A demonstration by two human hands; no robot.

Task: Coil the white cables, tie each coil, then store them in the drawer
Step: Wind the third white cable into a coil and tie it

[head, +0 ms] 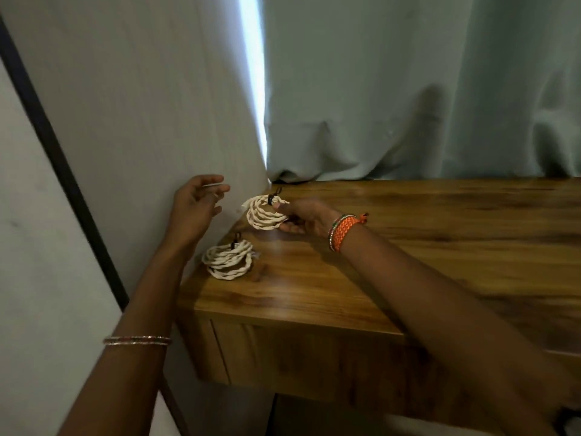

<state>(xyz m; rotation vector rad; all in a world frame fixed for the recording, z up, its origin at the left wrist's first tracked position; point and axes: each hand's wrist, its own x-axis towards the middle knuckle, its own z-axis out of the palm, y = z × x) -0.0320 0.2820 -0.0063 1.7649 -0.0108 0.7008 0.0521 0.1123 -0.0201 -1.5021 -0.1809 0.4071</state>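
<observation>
Two coils of white twisted cable in view, each bound by a short black tie. First coil of white twisted cable (265,212): held above the far left corner of the wooden desk top (424,247), tilted, black tie (272,198) at its upper edge. Right hand (306,217) holds it, fingers curled round the right side of the loop, thumb and fingertips pinching the strands; palm faces left. Wrist carries an orange woven band (344,229) beside thin beaded bangles.

Second coil of white twisted cable (228,259): lying flat on the desk top near the left edge, nearer the camera than the held coil and apart from it. Its black tie (235,240) stands up at the far side. No hand touches it.

Left hand (196,209): raised left of the held coil, off the desk, in front of the pale wall. Fingers loosely spread and slightly bent. A thin pale strand seems to lie across the fingertips; too blurred to tell what it is or whether it is gripped. Two thin bangles (137,340) on the left forearm.

Drawer front (298,360) under the desk top: flush with the desk, shut. Grey-green curtain (408,89) hangs behind the desk, a bright slit of light at its left edge.
</observation>
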